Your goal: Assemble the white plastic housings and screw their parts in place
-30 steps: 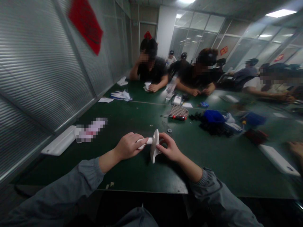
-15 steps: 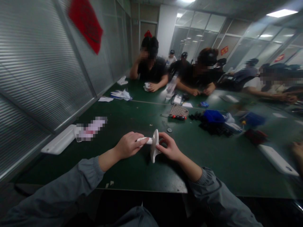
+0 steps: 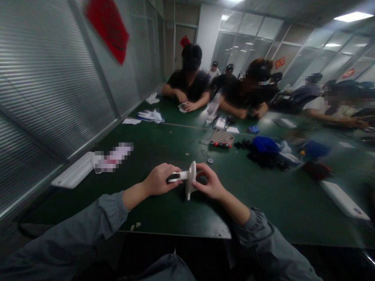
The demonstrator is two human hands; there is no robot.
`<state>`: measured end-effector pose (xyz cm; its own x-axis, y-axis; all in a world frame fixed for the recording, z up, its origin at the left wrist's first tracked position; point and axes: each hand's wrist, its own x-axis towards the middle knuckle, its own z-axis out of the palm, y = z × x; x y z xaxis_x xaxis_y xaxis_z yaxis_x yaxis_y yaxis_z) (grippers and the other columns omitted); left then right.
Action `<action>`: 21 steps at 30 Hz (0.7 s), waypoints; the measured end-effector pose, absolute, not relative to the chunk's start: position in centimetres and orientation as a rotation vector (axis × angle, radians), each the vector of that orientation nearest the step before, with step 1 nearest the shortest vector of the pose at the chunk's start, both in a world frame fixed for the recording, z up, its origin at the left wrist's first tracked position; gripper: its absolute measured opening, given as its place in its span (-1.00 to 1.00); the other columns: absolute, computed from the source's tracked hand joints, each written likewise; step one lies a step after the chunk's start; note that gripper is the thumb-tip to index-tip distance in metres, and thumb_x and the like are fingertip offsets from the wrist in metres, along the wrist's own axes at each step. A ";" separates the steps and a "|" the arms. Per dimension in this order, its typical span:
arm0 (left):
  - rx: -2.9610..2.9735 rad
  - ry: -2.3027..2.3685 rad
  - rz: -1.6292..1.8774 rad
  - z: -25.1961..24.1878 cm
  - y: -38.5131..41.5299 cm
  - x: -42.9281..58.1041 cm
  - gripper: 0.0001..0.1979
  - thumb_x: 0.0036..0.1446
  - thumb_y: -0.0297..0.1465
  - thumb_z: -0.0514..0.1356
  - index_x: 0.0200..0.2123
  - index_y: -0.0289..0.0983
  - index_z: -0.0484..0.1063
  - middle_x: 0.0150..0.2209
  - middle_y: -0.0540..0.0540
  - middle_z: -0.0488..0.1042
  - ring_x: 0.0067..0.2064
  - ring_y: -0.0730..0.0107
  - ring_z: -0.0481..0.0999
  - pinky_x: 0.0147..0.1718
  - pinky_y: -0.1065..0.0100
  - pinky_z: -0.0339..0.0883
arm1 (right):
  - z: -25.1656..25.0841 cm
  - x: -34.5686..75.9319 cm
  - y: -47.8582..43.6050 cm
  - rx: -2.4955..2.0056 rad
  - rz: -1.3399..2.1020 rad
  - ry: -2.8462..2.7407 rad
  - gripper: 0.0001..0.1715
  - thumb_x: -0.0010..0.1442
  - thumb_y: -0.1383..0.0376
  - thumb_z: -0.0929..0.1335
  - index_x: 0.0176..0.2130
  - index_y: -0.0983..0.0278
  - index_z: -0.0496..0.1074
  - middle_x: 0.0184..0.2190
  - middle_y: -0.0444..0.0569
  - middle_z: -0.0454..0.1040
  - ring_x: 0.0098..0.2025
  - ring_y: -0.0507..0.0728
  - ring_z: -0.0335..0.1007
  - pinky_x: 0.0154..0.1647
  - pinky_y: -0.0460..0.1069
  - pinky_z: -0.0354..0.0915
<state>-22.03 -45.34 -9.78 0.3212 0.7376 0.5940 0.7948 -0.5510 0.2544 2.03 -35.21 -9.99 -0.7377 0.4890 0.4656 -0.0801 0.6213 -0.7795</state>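
Between my hands is a white plastic part [image 3: 190,179] with a wide, flat rounded plate and a stem sticking out to the left. My left hand [image 3: 160,179] is closed round the stem's left end, where a dark slot shows between the white sides. My right hand [image 3: 209,181] pinches the plate from the right, thumb and fingers curled in a loop. The part is held above the green table [image 3: 164,218], its plate roughly upright. A small grey round disc [image 3: 210,160] lies on the table just beyond my right hand.
Beyond my hands lie a screwdriver [image 3: 222,145] and a beige grid-like piece [image 3: 223,136]. To the right are a blue bin [image 3: 266,144] and a long white casing [image 3: 345,200]. Another white casing [image 3: 74,170] lies at left. Several people sit around the table.
The stem end has turned in my left hand, so its dark slot now shows. My right hand stays on the plate. Across the table, a person's raised hand has come down to a white object.
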 end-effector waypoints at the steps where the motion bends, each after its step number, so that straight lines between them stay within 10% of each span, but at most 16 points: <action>1: -2.495 -1.510 -1.084 -9.8 -45.4 -22.0 -0.73 0.23 -0.24 0.20 -0.09 -0.27 0.38 -0.24 -0.12 0.52 -0.27 0.29 0.50 -0.25 0.25 0.38 | -9.8 2.1 -35.3 -0.304 1.069 -2.179 -0.37 0.16 0.13 0.47 0.16 0.21 0.32 -0.03 0.07 0.39 -0.05 0.19 0.39 -0.16 0.05 0.47; 21: -2.707 -2.154 -2.256 -9.4 -44.8 -21.0 -0.73 0.25 -0.18 0.16 -0.15 -0.26 0.32 -0.37 -0.05 0.53 -0.46 0.39 0.55 -0.54 0.44 0.31 | -9.2 2.7 -35.2 -0.228 0.523 -2.403 -0.12 0.16 0.21 0.49 0.34 0.06 0.12 0.16 0.15 0.30 0.20 0.34 0.27 0.19 0.30 0.31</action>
